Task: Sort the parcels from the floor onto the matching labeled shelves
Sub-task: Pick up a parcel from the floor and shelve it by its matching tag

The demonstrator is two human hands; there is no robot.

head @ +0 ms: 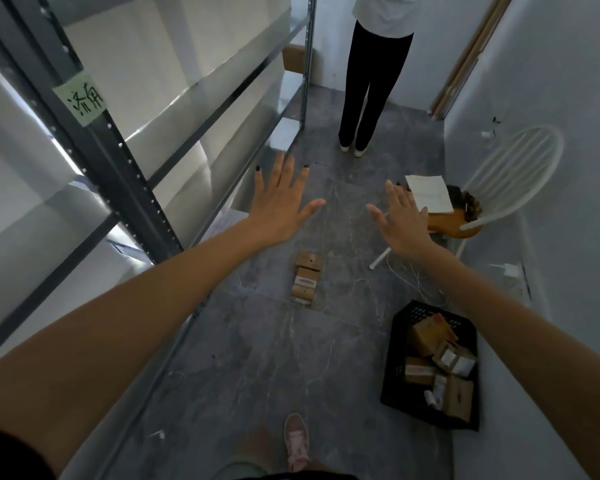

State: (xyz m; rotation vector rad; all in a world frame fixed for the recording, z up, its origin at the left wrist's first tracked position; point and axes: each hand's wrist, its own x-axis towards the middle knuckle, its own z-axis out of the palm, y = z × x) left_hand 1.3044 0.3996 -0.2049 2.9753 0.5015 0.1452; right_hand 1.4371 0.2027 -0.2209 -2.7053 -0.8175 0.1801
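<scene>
Both my arms stretch forward over the grey floor. My left hand (280, 199) is spread flat with fingers apart and holds nothing. My right hand (400, 216) is likewise spread and empty. Below and between them a short row of small brown cardboard parcels (306, 281) lies on the floor. A black plastic crate (397, 344) at the lower right holds several more brown parcels (440, 363). The metal shelving unit (118, 157) runs along the left, with a green handwritten label (84, 98) stuck on its dark upright.
Another person (371, 81) in black trousers stands at the far end of the aisle. A white chair (510, 181) with a wooden seat and a sheet of paper (428, 192) stands at the right wall. White cables (416, 278) trail on the floor. My shoe (296, 441) shows below.
</scene>
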